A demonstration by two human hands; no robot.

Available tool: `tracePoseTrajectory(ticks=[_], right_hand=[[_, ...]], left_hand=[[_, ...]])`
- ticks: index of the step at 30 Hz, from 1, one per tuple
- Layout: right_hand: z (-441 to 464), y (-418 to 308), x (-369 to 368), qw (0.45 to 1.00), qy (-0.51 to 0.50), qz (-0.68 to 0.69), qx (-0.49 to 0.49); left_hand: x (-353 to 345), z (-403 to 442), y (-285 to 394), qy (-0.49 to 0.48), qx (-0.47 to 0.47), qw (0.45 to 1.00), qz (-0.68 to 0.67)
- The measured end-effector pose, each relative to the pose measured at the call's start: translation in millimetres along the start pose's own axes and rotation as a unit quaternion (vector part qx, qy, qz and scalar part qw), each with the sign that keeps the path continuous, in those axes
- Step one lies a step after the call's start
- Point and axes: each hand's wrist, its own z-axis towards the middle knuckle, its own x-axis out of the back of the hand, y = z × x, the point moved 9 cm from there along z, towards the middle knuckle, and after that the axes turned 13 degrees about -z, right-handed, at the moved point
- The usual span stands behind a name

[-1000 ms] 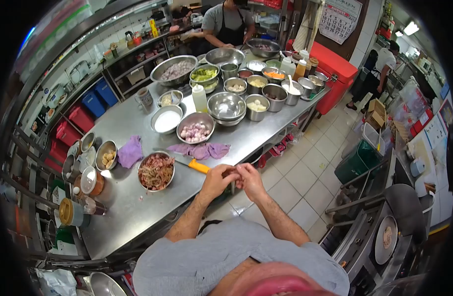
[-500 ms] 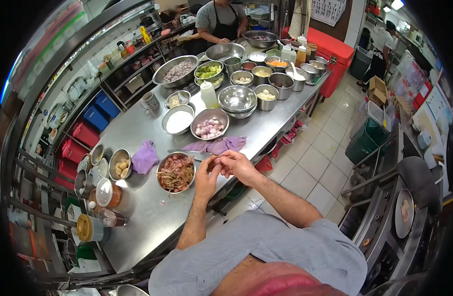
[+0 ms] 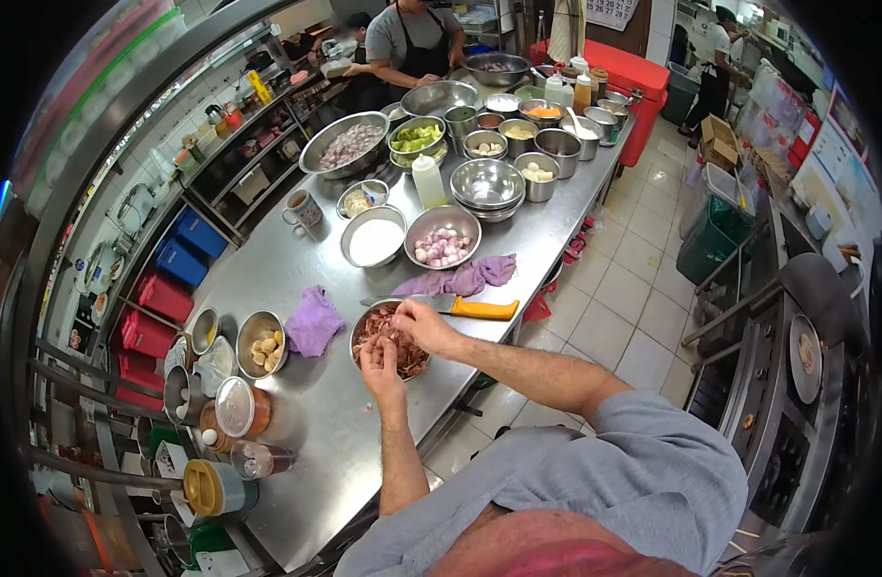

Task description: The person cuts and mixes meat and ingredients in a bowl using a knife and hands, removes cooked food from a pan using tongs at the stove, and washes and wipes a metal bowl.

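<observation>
My left hand [image 3: 380, 363] and my right hand [image 3: 423, 329] are close together over a metal bowl [image 3: 355, 332] of reddish-brown onion or shallot skins [image 3: 417, 362]. Both have their fingers pinched; whatever is between them is too small or hidden to make out. Just beyond the bowl lies a knife with a yellow handle [image 3: 485, 309], its blade pointing left. A crumpled purple cloth [image 3: 465, 276] sits behind the knife. Farther back, a bowl [image 3: 470, 227] holds peeled pinkish-white shallots [image 3: 442, 246].
A second purple cloth [image 3: 313, 322] and a bowl of pale yellow pieces [image 3: 266, 349] are to the left. Lidded tubs [image 3: 237, 407] line the near left edge. White-filled bowl [image 3: 375, 241], squeeze bottle [image 3: 427, 183] and stacked bowls [image 3: 487, 185] stand behind. A co-worker [image 3: 414, 43] stands at the far end.
Both hands have moved left from beside the bowl to over the skins. The knife's yellow handle, hidden behind my hands before, now shows. The camera view has shifted.
</observation>
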Motion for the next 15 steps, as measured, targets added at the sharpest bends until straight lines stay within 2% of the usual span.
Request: tracePoseTrajectory(ticks=[1, 2, 3, 5, 6, 8, 12, 14, 15], right_hand=[[4, 1, 7, 0.999, 0.036, -0.009, -0.004], [5, -10, 14, 0.991, 0.076, -0.091, 0.055], [5, -6, 12, 0.991, 0.079, -0.09, 0.053], [-5, -30, 16, 0.915, 0.188, -0.295, 0.2], [-7, -34, 19, 0.915, 0.191, -0.295, 0.198], [-4, -22, 3, 0.945, 0.001, -0.319, 0.077], [-21, -30, 10, 0.924, 0.027, -0.375, 0.065], [-38, -52, 23, 0.897, 0.129, -0.374, 0.196], [-41, -48, 29, 0.897, 0.13, -0.375, 0.195]], left_hand=[[2, 1, 2, -0.001, 0.003, 1.0, 0.0], [7, 2, 6, 0.012, -0.004, 1.0, 0.006], [10, 3, 10, 0.025, -0.012, 1.0, 0.012], [16, 8, 10, 0.023, -0.017, 0.999, 0.017], [21, 12, 8, 0.022, -0.038, 0.999, 0.011], [22, 14, 10, 0.019, -0.056, 0.998, 0.005], [15, 15, 25, 0.04, -0.079, 0.99, 0.112], [13, 16, 23, 0.041, -0.081, 0.986, 0.138], [12, 20, 18, 0.03, -0.065, 0.991, 0.114]])
